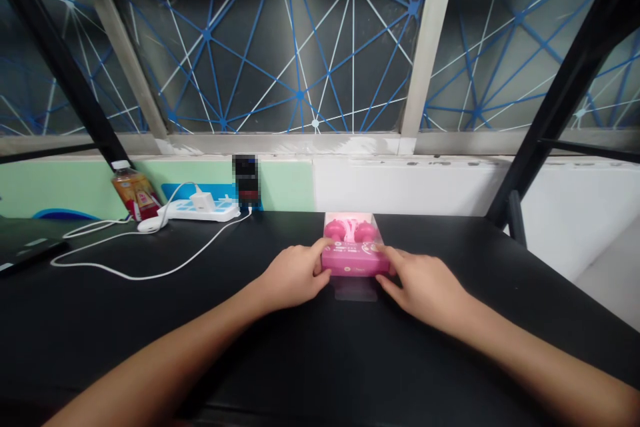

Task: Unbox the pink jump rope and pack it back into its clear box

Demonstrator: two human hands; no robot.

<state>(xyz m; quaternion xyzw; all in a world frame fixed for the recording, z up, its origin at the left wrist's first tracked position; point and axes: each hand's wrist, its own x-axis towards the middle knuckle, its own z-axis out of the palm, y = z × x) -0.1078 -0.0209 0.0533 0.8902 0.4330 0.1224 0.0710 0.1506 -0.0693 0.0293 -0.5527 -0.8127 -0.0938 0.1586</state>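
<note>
A pink box (pixel 355 260) with a see-through window lies on the black table in front of me. Two round, deep-pink items (pixel 367 232) and a paler pink strand between them show through its clear part; I cannot make out their exact kind. My left hand (pixel 295 275) grips the box's left side, thumb low at the near corner and fingers on top. On the opposite side, my right hand (pixel 417 280) holds the box the same way. At the near edge a faint pale rectangle shows, either a clear flap or a reflection.
A white power strip (pixel 215 212) with a plugged-in charger (pixel 202 201) stands at the back left, beside a labelled drink bottle (pixel 136 192). A white cable (pixel 150 277) loops over the black table (pixel 240 353). A dark flat device (pixel 30 250) lies far left. Black metal posts rise on both sides.
</note>
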